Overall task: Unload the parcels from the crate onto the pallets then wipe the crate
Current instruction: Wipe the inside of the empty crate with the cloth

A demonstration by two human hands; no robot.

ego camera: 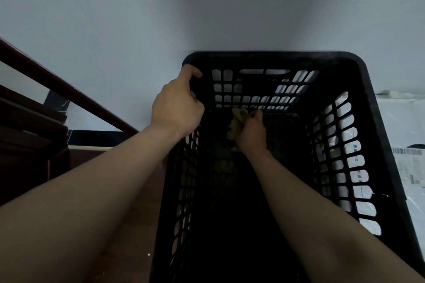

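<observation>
Over on the far left, a dark brown wooden handrail [69, 94] slants down along the pale grey wall [207, 7], with dark boards beneath it and a reddish-brown floor [128, 213] at its foot. Moving in, the bare left forearm reaches up and the left hand [177, 105] is clamped on the left rim of the tall black plastic crate [271, 56], close to the far left corner, thumb hooked over the top edge and fingers curled down inside the wall. The crate fills the middle and right of the view, standing on the floor against the wall, seen from straight above. It has a thick rounded rim, side walls pierced with rows of rounded rectangular holes, a long handle slot in the far wall, and a bottom so dim that little detail shows. Down inside, near the far wall, a crumpled beige cloth [236, 122] sits bunched in the right hand [251, 132], fingers closed tight around it, low against the crate's bottom. Off to the right, just beside the crate's right wall, lie white plastic parcels [404, 122], one with a barcode label [407, 151], and their pale surface shows through the holes.
</observation>
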